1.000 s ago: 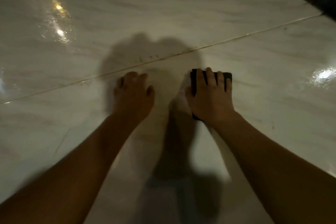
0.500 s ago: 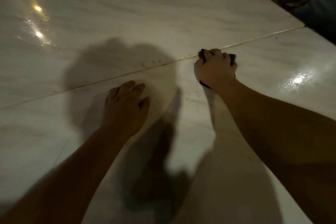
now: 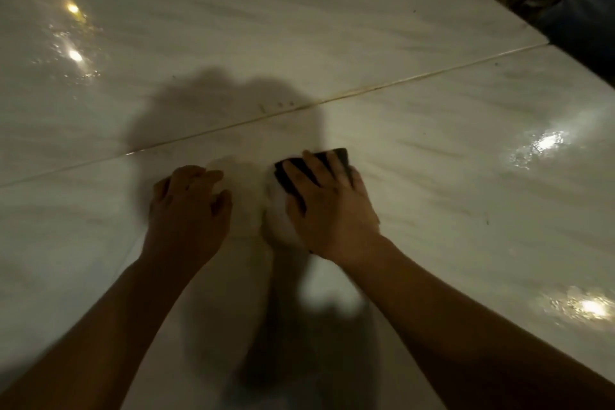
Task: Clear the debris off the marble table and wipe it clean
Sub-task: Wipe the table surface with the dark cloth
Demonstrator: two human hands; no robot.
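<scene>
Right hand (image 3: 329,206) presses flat on a dark sponge (image 3: 293,176), fingers spread over it, near the seam (image 3: 416,78) of the marble table (image 3: 332,10). Left hand (image 3: 188,209) loosely curled, empty, braced on the table. Sponge looks soft, light; wet slab likely slippery; palm on top suits.

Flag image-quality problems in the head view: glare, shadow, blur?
Head view: dim overall; specular glare on the marble table at upper left, right and lower right; the person's shadow covers the seam; right hand pressing the dark pad looks slightly motion-blurred; left hand reads sharper.
</scene>
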